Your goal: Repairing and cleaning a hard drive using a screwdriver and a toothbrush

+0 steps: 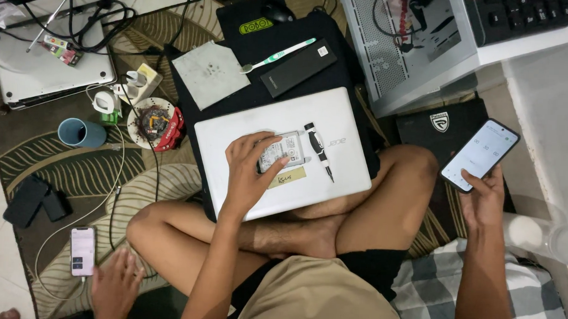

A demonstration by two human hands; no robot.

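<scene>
— Where was the drive?

— The hard drive [283, 151] lay flat on the closed white laptop [353, 174] across the person's lap, near the lid's middle, well in from every edge. The left hand [249, 171] rested over it, fingers spread, fingertips on its casing, not pinching it.

— And beside it?

— A black screwdriver [318, 149] just to one side, a tan label [288, 177] below. Bare lid beyond that.

— The other hand?

— The right hand [484, 201] was out past the knee, its grip closed around a lit phone [479, 155]. Another person's hand [114, 285] lay on the rug [76, 171] by a second phone [82, 251].
</scene>
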